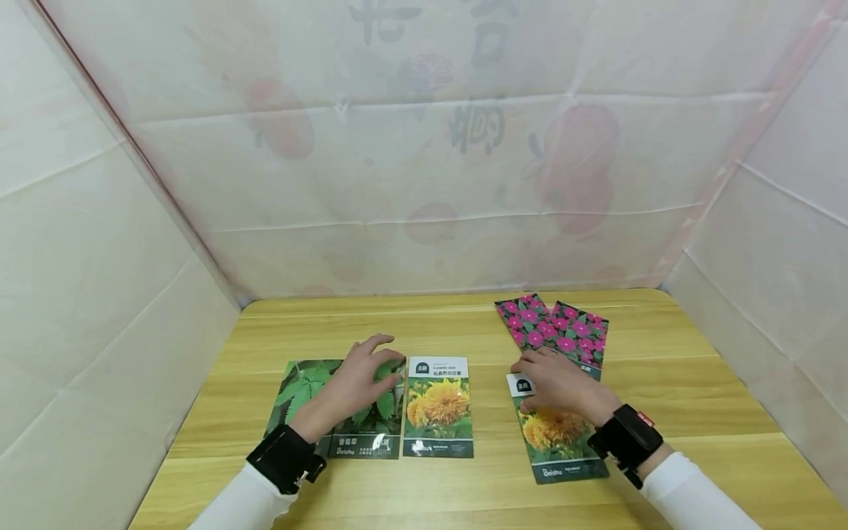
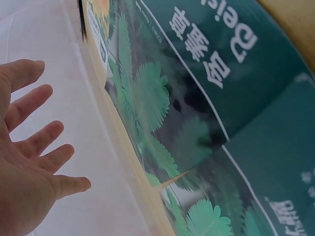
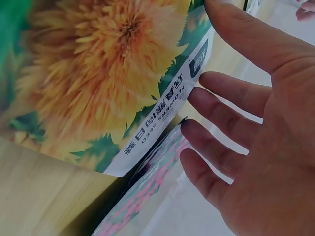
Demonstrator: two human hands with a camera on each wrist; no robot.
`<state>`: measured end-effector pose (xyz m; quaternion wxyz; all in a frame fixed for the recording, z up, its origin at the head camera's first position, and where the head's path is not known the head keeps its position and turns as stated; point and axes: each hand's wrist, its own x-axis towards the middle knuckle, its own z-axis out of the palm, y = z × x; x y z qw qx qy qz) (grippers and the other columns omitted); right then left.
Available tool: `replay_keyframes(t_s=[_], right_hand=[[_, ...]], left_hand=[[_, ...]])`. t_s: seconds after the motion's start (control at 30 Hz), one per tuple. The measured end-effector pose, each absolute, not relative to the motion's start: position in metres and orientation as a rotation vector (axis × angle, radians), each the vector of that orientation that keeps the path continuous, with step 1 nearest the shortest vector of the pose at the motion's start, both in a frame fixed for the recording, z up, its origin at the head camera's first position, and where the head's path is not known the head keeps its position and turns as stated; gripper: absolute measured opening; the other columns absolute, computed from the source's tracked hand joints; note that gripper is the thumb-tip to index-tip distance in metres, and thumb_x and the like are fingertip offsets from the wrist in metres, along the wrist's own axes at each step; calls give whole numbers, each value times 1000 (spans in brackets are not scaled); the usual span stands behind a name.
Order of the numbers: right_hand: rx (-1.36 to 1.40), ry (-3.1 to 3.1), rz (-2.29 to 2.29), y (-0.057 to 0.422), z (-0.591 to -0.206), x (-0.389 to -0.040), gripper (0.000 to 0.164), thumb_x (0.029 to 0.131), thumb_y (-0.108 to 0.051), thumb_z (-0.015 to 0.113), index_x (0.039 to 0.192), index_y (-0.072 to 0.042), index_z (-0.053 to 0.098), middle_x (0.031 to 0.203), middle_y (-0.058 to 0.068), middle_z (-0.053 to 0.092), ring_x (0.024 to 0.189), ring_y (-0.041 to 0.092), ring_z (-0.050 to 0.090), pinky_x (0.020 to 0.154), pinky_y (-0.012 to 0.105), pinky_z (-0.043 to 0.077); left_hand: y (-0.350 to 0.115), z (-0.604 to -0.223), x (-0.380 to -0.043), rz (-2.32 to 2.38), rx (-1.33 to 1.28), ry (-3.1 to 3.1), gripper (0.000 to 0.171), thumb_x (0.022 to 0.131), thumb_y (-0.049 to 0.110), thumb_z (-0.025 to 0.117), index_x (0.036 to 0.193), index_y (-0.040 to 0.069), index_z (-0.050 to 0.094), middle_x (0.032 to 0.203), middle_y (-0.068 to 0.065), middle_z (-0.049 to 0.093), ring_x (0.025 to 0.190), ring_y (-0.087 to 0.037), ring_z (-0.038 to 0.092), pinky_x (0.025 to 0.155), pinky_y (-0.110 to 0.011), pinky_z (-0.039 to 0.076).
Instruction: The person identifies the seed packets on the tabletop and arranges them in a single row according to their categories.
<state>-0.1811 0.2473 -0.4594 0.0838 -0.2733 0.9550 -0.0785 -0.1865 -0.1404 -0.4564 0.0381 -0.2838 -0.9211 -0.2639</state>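
My left hand (image 1: 361, 379) hovers over two overlapping seed packets with green leaves (image 1: 308, 383), its fingers spread and holding nothing. In the left wrist view those leafy packets (image 2: 147, 98) lie beside the hand (image 2: 29, 162), apart from it. A yellow sunflower seed packet (image 1: 439, 405) lies upright just right of them. My right hand (image 1: 563, 386) is over a second sunflower packet (image 1: 570, 471), which is slightly turned. In the right wrist view the fingertips (image 3: 197, 96) are right at this packet's white top edge, with the thumb near its corner; the fingers are loosely extended.
Two packets with pink flowers (image 1: 579, 331) overlap at the back right, beyond my right hand; the hand hides part of them. The wooden table (image 1: 464, 493) has pale cloth walls (image 1: 424, 162) at its back and sides.
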Motion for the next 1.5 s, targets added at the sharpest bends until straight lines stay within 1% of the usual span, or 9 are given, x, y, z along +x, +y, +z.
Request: replay_keyframes(t_s=[0.23,0.37,0.47,0.57,0.7,0.9,1.17,1.37,1.5], right_hand=[[-825,2857,-212,248,-458,-183,58,84,-31,87,131,-5,65,123,12,59,115,35,55,107,55,44],[-871,2892,-226,250,-457,-187,38,89,-21,83,122,-8,68,114,8,61,109,33,57,102,52,47],[-916,2918,-272,251,-456,-190,20,93,-13,78,112,-10,71,106,4,61,100,28,59,93,46,51],[-908,2917,-348,252,-452,-192,12,95,-9,75,106,-12,72,100,-1,61,92,21,58,85,39,53],[-815,2854,-480,251,-442,-195,10,99,-9,71,107,-14,71,97,-6,63,83,12,58,76,31,54],[-803,2743,-649,251,-431,-198,12,105,-9,62,112,-14,71,93,-8,66,70,7,54,64,28,48],[-856,2738,-882,246,-420,-207,14,108,-14,59,114,-12,71,87,-7,64,66,8,49,63,30,43],[-847,2792,-970,231,-412,-209,14,108,-15,59,117,-14,70,94,-6,65,70,12,50,67,32,45],[-783,2806,-1022,221,-408,-209,14,108,-14,58,117,-14,70,95,-5,65,69,14,50,66,33,44]], left_hand=[[-141,-457,-187,-815,-859,-2825,32,97,18,76,128,8,71,151,-20,49,140,-40,47,119,-70,25],[-142,-456,-188,-825,-862,-2807,31,97,17,76,126,7,72,151,-21,50,139,-41,48,119,-70,26],[-143,-455,-188,-818,-855,-2792,30,96,17,77,124,6,72,149,-21,50,137,-42,49,118,-69,29],[-143,-454,-188,-818,-841,-2788,30,96,17,77,124,6,73,149,-21,51,136,-44,50,117,-67,34],[-144,-454,-188,-826,-828,-2788,30,96,16,77,124,6,72,149,-21,51,136,-44,49,115,-64,38],[-144,-455,-187,-814,-811,-2775,29,96,15,77,123,6,73,148,-20,52,135,-44,50,116,-65,36],[-125,-454,-182,-1090,-811,-2791,28,101,15,71,127,5,71,147,-16,55,131,-36,56,108,-54,50],[-94,-460,-177,-1487,-907,-2745,30,106,20,63,131,4,69,133,-10,66,120,-28,64,102,-42,56],[-71,-461,-174,-1742,-818,-2751,37,108,28,60,137,5,64,125,-7,69,114,-25,67,95,-36,58]])
